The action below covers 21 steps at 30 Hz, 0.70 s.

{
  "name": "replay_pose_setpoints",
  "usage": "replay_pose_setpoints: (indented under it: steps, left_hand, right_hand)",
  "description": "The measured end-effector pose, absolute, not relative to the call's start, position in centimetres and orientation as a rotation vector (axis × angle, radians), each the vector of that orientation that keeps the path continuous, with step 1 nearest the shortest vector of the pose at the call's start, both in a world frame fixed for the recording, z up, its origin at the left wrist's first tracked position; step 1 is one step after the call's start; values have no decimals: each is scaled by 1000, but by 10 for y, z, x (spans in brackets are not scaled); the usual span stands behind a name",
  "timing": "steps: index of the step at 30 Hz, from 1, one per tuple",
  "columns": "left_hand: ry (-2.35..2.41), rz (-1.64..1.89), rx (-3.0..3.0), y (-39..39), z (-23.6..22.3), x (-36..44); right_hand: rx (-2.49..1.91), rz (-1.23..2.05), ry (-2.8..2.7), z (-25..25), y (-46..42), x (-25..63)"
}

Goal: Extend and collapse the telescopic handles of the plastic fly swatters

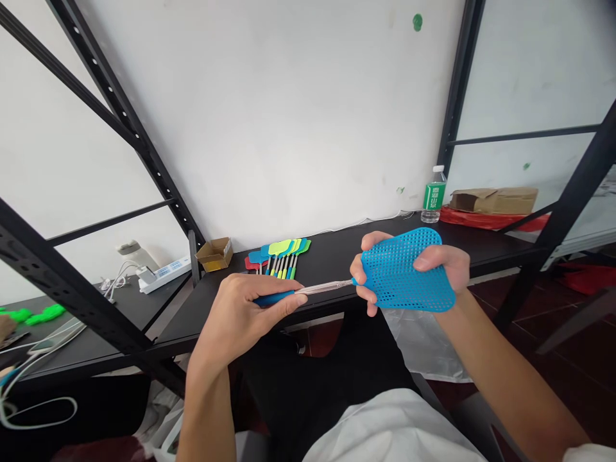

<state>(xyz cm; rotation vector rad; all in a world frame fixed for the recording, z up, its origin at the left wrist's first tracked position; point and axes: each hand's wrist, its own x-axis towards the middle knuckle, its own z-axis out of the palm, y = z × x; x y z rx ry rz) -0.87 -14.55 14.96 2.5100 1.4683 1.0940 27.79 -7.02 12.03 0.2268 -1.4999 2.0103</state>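
Observation:
I hold a blue fly swatter in front of me, above the front edge of a black table (337, 256). My right hand (440, 266) is closed around its perforated blue head (402, 276), thumb on top. My left hand (248, 308) is closed on the blue grip of its thin metal handle (323, 288), which runs between the two hands. Behind them, several finished fly swatters (279, 253) in green, blue and red lie fanned on the table.
A small open cardboard box (215, 253) sits left of the swatters. A water bottle (434, 196), a flat cardboard box (495, 200) and red sheets stand at the back right. Black rack struts cross both sides. A power strip (163, 273) lies on the left table.

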Motion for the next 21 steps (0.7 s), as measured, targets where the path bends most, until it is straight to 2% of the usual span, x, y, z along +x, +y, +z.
replay_pose_setpoints:
  steps: [21]
  left_hand:
    - [1434, 1099, 2518, -145, 150, -6]
  right_hand:
    - [200, 1998, -1487, 119, -72, 275]
